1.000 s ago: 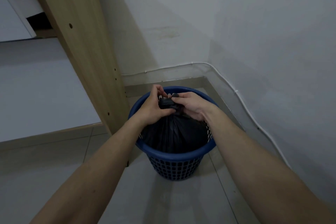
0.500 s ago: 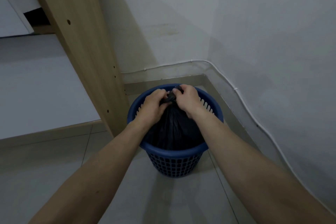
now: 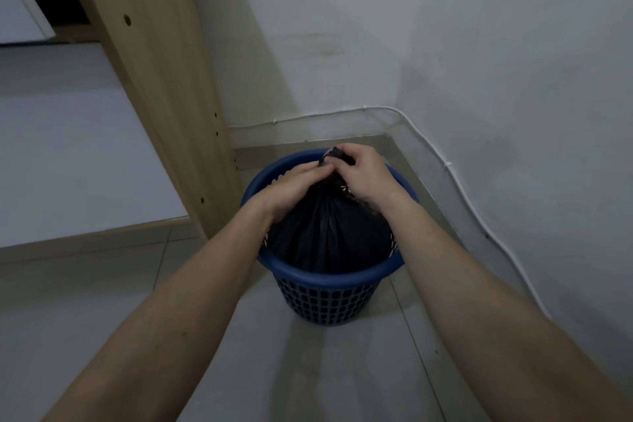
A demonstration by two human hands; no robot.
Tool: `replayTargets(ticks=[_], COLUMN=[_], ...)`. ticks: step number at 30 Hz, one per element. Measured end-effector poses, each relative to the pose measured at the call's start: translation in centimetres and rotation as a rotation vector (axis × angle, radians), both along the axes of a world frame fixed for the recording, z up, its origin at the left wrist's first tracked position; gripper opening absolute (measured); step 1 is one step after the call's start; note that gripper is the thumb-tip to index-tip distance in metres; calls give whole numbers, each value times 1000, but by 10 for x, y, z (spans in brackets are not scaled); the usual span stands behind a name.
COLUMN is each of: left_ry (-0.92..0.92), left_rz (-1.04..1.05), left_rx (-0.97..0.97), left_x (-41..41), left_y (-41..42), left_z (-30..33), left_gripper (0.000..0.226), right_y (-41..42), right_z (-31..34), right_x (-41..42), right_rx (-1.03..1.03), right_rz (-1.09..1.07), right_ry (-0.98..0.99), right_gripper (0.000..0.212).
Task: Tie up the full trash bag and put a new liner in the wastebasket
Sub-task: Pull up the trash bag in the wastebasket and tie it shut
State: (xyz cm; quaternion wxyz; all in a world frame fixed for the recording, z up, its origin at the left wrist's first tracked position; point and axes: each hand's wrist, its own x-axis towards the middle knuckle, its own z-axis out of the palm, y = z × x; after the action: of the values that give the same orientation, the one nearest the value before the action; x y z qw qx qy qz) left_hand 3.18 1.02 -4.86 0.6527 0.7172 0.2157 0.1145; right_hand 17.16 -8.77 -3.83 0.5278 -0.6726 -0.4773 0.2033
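A black trash bag (image 3: 329, 233) fills a blue perforated wastebasket (image 3: 329, 295) standing on the tiled floor in a corner. The bag's top is gathered into a twisted neck above the far rim. My right hand (image 3: 363, 175) grips the bunched top of that neck. Just below and to the left, my left hand (image 3: 291, 187) pinches the neck with its fingertips. Both hands touch each other over the bag. The knot itself is hidden under the fingers.
A slanted wooden post (image 3: 164, 86) rises just left of the basket. White walls meet behind it, with a white cable (image 3: 455, 181) running along them above the baseboard. Grey floor tiles (image 3: 322, 370) lie in front.
Both hands have moved up and away from me along the bag's neck, pulling it taller. The right hand now sits higher than the left, over the bunched top.
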Motion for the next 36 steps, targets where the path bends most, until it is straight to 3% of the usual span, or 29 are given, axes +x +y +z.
replayTargets(ticks=[3,7,11,14,16,19,21,25,29,36], left_ry=[43,163,267,365,323,107,55,137,315,340], left_rz=[-12,21,54,64,46,-1,6,13,126,201], left_rx=[81,372,504,540,479,131,43,236,642,646], left_x=[2,8,15,20,18,10,6,7,18,20], left_y=[-3,-14,-21,-14,-18,-25,-26,-21,-15,-27], left_z=[0,13,2,-7,-4,2,6,12,0,-13], left_gripper=[31,11,41,59,55,45,37,37,24,23], right_y=[-4,-2,2,2,2,-1,-2,-4,-4,-8], right_z=[3,9,11,7,6,7,9,14,21,28], right_x=[2,0,-6,-11,-7,-1,0,-2,-13,-19], right_rx=[-33,-70,-77,-26,-9,-14,-33,-53,-36,35], right_rz=[-15,-81,-148,-204,-229,-193,-160,-152,-188,-260], right_ry=[56,-85,-175,-110,-64,20,5,-81,-143,-135], right_gripper=[10,10,11,12,11,10,9,11,14,15])
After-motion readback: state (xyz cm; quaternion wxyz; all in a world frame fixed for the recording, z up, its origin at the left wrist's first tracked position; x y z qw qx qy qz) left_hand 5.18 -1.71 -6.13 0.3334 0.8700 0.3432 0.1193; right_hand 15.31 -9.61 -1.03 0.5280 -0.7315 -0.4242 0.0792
